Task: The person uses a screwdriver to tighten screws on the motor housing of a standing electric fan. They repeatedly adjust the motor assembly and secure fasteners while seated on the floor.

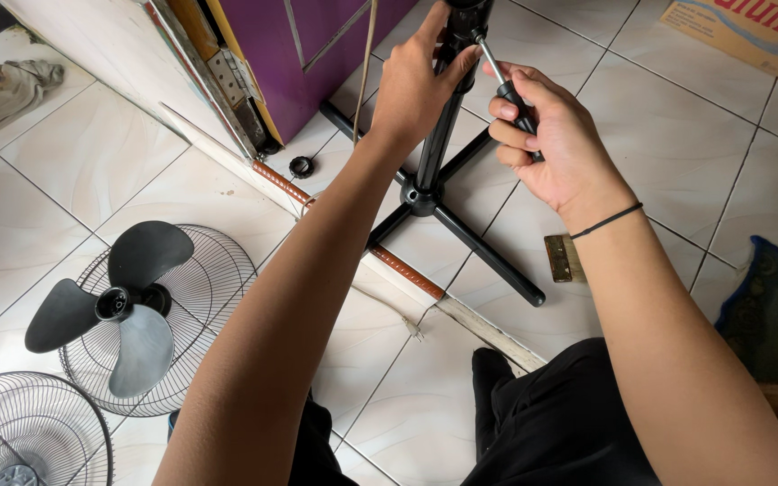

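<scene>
White glazed floor tiles point(128, 153) with dark grout lines fill the head view, and a purple door point(317, 45) in a pale frame stands at the top.

On the tiles a black fan stand point(438, 144) rises toward the camera from a cross-shaped base point(425, 196), whose four legs spread flat across the floor. The person's left hand point(411, 85) is wrapped around the upper part of the pole, fingers closed on it, thumb reaching up near the top edge of the picture. The right hand point(547, 135) is closed around the dark handle of a screwdriver point(502, 81); its thin metal shaft slants up and left, and the tip meets the pole just beside the left hand's fingertips. A thin black band point(607, 220) circles the right wrist.

A pale strip with brown wrapped sections point(407, 273) lies across the floor under the stand's base, running from the door frame down to the right. A small black ring-shaped cap point(302, 166) sits on the tile near the door frame.

To the left, well apart from the hands, a dark three-blade fan propeller point(123, 306) lies on a round wire guard point(200, 297). A second wire guard point(29, 432) shows in the lower left corner. A crumpled cloth point(2, 90) lies at the upper left, and a cardboard box point(749, 31) sits at the upper right. A small brass-coloured plate point(562, 258) lies just behind the right forearm. A dark mat with a blue edge point(772, 315) lies at the right. The person's black trousers point(542, 423) show at the bottom.
</scene>
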